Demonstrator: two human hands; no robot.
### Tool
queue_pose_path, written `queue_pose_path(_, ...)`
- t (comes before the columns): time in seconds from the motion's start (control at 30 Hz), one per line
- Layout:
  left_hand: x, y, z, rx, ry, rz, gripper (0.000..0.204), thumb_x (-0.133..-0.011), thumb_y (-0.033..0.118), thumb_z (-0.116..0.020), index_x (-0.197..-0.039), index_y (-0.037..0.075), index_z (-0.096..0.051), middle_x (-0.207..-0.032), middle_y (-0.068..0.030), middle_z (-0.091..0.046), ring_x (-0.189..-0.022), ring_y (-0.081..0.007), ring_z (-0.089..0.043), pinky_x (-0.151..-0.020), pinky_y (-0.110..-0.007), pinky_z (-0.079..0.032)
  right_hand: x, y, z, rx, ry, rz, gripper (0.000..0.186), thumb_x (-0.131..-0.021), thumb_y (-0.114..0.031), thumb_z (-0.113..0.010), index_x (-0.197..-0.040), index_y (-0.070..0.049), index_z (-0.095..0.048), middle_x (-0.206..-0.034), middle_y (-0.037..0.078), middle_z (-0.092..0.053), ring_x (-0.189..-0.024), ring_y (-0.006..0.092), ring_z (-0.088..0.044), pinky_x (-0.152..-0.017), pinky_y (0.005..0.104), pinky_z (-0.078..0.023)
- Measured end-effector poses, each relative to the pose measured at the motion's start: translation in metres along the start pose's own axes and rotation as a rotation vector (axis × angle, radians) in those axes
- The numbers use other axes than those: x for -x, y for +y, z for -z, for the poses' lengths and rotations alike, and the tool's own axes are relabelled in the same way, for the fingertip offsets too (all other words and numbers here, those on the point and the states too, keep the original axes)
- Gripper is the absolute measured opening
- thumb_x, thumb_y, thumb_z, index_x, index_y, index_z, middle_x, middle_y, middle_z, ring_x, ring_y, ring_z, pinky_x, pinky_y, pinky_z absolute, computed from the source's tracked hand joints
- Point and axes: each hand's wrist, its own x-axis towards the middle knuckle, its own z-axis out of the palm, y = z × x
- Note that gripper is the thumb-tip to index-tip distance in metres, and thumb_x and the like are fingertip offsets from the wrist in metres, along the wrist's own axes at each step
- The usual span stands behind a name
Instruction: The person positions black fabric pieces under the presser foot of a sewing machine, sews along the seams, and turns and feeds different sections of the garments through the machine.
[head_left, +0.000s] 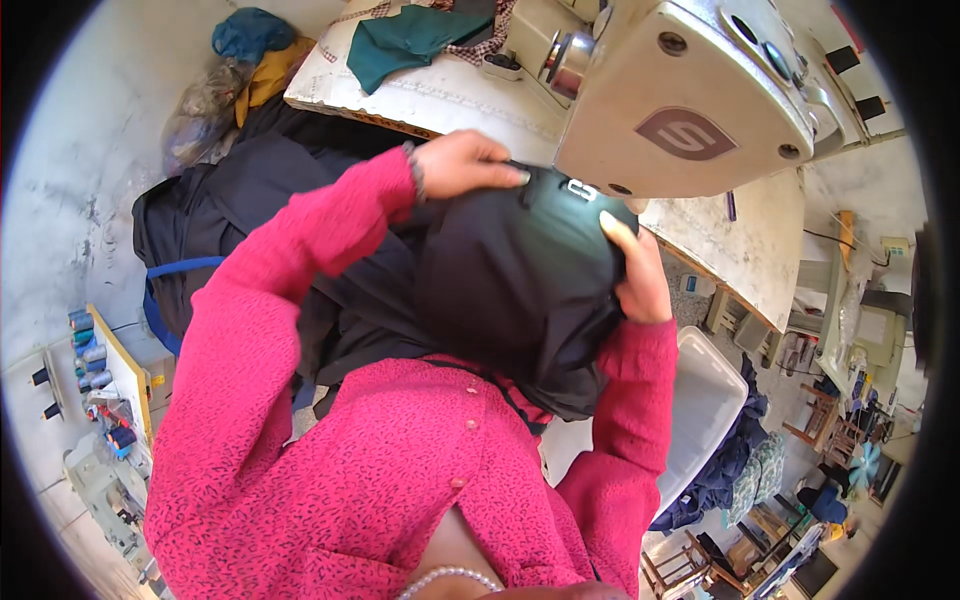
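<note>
A dark fabric piece (510, 280), lit greenish near its top edge, lies under the head of a sewing machine (690, 100) at the upper right. My left hand (460, 160) grips the fabric's upper edge, with thumb and fingers pressed on it, left of the presser foot (582, 190). My right hand (635, 260) holds the same fabric at its right side, thumb on top, just below the machine head. The rest of the dark cloth (230, 200) spreads leftward and hangs over my lap.
The white table (740, 250) carries green cloth (400, 45) at the back. A plastic bin (700, 410) and piled clothes are at the right. Thread spools (90, 350) sit on a board at the left, and bags (200, 120) are at the upper left.
</note>
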Motion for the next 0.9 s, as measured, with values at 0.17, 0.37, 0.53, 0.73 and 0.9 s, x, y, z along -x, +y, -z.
queue_pose_path(0.17,-0.083,-0.016,0.031,-0.367,0.508,-0.301,0.037,-0.083,0.044,-0.063,-0.097,0.011,-0.070,-0.081,-0.0129,-0.068,-0.074,-0.0256,-0.065,-0.071,-0.036,-0.049,-0.033,0.003,0.049,0.314,-0.130,0.030,0.048,-0.084,-0.020,-0.065,-0.124,0.003,-0.051,-0.117,0.007,-0.058,-0.105,0.0145,-0.054,-0.093,0.0292,-0.041)
queue_pose_path(0.37,-0.122,-0.041,0.048,-0.512,0.642,-0.263,0.029,-0.083,0.037,-0.061,-0.098,0.015,-0.070,-0.085,-0.0146,-0.067,-0.082,-0.0332,-0.064,-0.075,-0.041,-0.050,-0.007,-0.022,0.027,0.847,-0.224,0.334,0.059,-0.073,-0.006,-0.072,-0.127,0.001,-0.049,-0.121,0.005,-0.056,-0.113,0.0144,-0.049,-0.101,0.0290,-0.035)
queue_pose_path(0.53,-0.079,-0.024,0.041,-0.760,0.819,-0.422,0.025,-0.084,0.032,-0.061,-0.092,0.009,-0.067,-0.081,-0.0133,-0.066,-0.077,-0.0334,-0.063,-0.070,-0.042,-0.051,-0.017,-0.040,0.013,0.479,-0.112,0.196,0.050,-0.073,-0.010,-0.072,-0.119,0.002,-0.055,-0.118,0.008,-0.058,-0.110,0.0162,-0.051,-0.099,0.0300,-0.036)
queue_pose_path(0.73,0.005,0.025,-0.053,0.192,0.498,0.071,0.027,-0.087,0.028,-0.064,-0.095,0.003,-0.059,-0.081,-0.0096,-0.064,-0.065,-0.0206,-0.062,-0.059,-0.032,-0.048,-0.030,-0.023,0.014,0.467,-0.038,0.246,0.045,-0.075,-0.016,-0.070,-0.114,0.003,-0.057,-0.117,0.010,-0.058,-0.114,0.0184,-0.049,-0.100,0.0321,-0.033)
queue_pose_path(0.9,-0.012,0.007,-0.079,0.541,0.529,-0.004,0.022,-0.086,0.020,-0.067,-0.084,0.002,-0.054,-0.074,-0.0043,-0.059,-0.063,-0.0100,-0.053,-0.057,-0.026,-0.043,-0.037,-0.018,0.009,0.606,0.063,0.427,0.033,-0.075,-0.013,-0.069,-0.103,0.002,-0.062,-0.101,0.007,-0.064,-0.095,0.0182,-0.057,-0.086,0.0320,-0.043)
